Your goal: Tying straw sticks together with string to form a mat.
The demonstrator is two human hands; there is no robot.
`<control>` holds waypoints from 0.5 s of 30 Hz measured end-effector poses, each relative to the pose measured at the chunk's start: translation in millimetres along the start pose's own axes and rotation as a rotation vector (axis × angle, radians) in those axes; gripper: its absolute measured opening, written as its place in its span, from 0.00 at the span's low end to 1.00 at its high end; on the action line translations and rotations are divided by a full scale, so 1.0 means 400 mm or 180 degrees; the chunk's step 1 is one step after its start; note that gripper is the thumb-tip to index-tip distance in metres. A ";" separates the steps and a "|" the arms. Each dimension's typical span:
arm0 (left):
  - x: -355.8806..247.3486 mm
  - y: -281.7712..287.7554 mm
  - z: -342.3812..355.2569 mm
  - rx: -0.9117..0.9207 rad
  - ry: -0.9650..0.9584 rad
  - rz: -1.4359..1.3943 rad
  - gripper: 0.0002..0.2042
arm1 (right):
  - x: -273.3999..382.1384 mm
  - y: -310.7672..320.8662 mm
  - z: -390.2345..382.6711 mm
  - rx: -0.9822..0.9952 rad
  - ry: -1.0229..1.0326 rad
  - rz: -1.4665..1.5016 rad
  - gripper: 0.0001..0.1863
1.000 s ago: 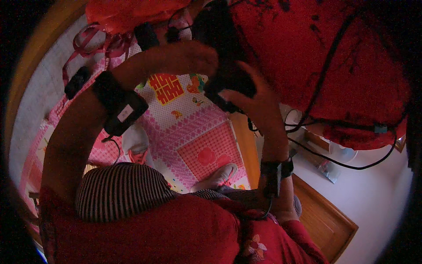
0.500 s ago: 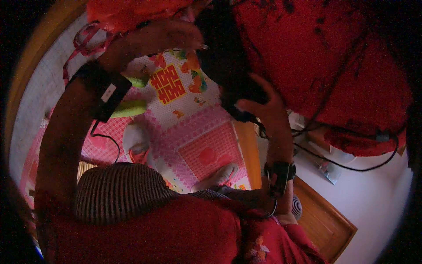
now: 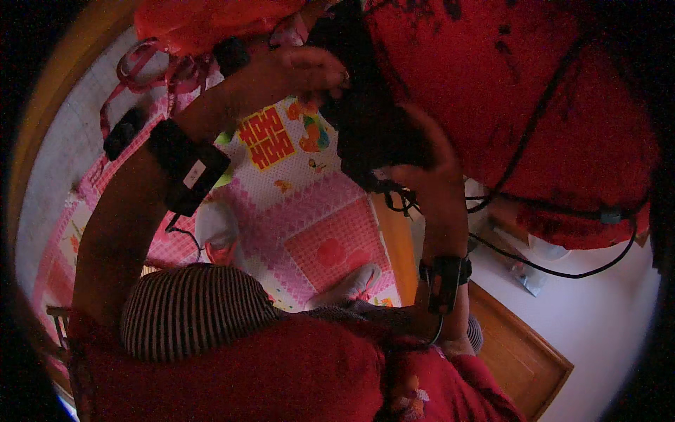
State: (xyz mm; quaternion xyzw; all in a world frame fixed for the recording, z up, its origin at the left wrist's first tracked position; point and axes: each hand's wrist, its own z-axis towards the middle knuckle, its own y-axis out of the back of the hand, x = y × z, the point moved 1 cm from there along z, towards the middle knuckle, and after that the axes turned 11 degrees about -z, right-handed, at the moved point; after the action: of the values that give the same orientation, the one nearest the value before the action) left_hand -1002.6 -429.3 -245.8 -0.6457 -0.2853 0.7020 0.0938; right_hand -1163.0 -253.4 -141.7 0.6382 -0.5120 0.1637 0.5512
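Note:
My left hand (image 3: 313,70) reaches across the upper middle, fingers curled against the left side of a soft-looking black item (image 3: 358,126); its fingertips are partly lost in the dark. My right hand (image 3: 425,165) is on the lower right part of that item, thumb and fingers curved round it. Black cord loops (image 3: 401,200) hang just below this hand. Both forearms wear black strapped devices, one on the left arm (image 3: 186,169) and one on the right (image 3: 443,285). Under my arms lies a pink-and-white patterned cover (image 3: 309,204) with a red-and-yellow emblem.
Red fabric (image 3: 506,105) with dark marks fills the upper right, crossed by black cables (image 3: 534,112). An orange-red bag (image 3: 197,24) and pink straps (image 3: 133,67) lie top left, with a small black object (image 3: 123,133) below. A wooden panel (image 3: 513,337) is lower right.
My left hand moved up and leftward, then came back down and right a little. My right hand has shifted rightward with the lower part of the black item.

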 end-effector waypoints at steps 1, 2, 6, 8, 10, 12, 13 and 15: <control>0.031 0.020 -0.023 -0.0402 0.0027 0.0371 0.13 | 0.004 -0.024 0.003 0.0127 -0.0017 0.0077 0.43; 0.039 0.022 -0.015 -0.0382 0.0005 0.0339 0.13 | 0.007 -0.022 0.005 0.0136 -0.0092 0.0060 0.43; 0.026 0.003 0.001 -0.0222 0.0114 0.0161 0.14 | -0.009 -0.008 0.008 0.0170 -0.0101 0.0448 0.44; 0.024 -0.004 0.010 -0.0182 0.0127 0.0287 0.14 | -0.014 -0.002 0.011 0.0063 0.0146 0.0033 0.43; 0.035 -0.011 0.012 -0.0173 0.0137 0.0528 0.15 | -0.009 -0.015 0.014 -0.0035 0.0060 0.0224 0.42; 0.056 -0.025 0.012 -0.0198 0.0125 0.0590 0.16 | -0.005 -0.032 0.020 -0.0125 -0.0018 0.0423 0.41; 0.061 -0.030 0.010 -0.0224 0.0111 0.0655 0.16 | -0.003 -0.040 0.024 -0.0169 -0.0013 0.0448 0.39; 0.061 -0.049 0.006 -0.0395 0.0228 0.0338 0.16 | -0.001 -0.053 0.029 -0.0219 -0.0013 0.0475 0.38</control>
State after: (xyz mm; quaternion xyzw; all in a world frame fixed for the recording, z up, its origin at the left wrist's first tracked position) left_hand -1013.1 -401.8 -256.5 -0.6892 -0.2902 0.6634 0.0264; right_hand -1149.6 -266.2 -157.6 0.5793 -0.5645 0.1854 0.5580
